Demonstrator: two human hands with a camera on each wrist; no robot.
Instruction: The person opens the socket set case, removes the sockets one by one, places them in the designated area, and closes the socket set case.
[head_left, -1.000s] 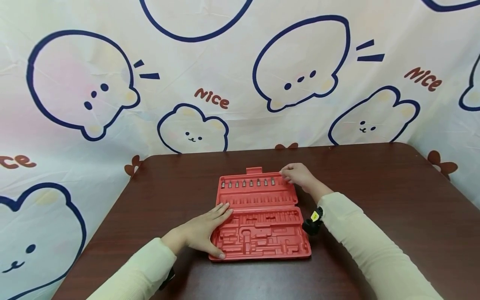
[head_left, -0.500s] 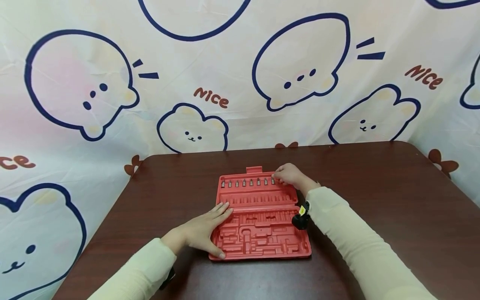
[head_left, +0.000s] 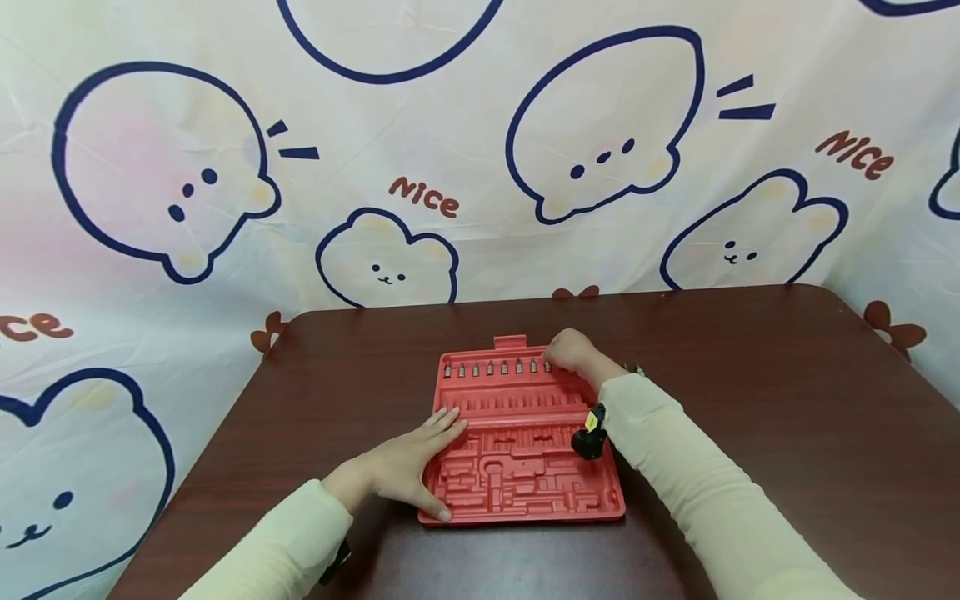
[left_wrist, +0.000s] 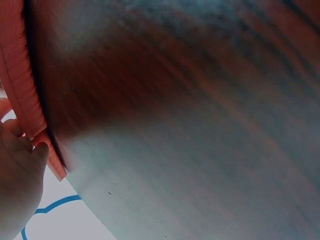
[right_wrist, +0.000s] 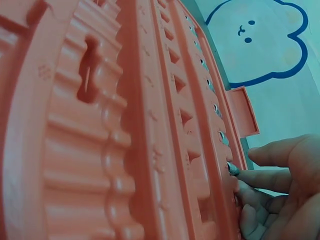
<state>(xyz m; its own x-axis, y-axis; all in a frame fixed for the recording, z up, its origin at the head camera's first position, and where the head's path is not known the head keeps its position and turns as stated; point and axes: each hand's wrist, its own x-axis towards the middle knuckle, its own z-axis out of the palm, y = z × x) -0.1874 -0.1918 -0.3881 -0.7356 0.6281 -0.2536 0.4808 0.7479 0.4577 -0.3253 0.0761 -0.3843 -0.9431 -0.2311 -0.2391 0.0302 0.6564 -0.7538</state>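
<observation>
Eight metal bits (head_left: 504, 367) are counted in the far row of a red plastic case (head_left: 517, 475), which is laid unfolded near the middle of the dark, wood-grained worktop (head_left: 360, 367). A latch tab (head_left: 511, 342) is borne on the far edge; the near half is moulded with shaped recesses.

The case's left edge is covered by the left hand (head_left: 397, 467): fingers spread over the rim by the hinge, thumb set at the near left corner. Its grip is wide and is only rested on the case.

The right hand (head_left: 573, 354) is placed over the right end of the bit row. In the right wrist view, one bit is touched by a fingertip (right_wrist: 247, 176), and lower fingers are bent against the case. This grip is partly drawn in; whether anything is held cannot be told.

Both forearms are covered by cream sleeves (head_left: 705, 475). Behind, a bear-printed backdrop (head_left: 487, 258) is hung.
</observation>
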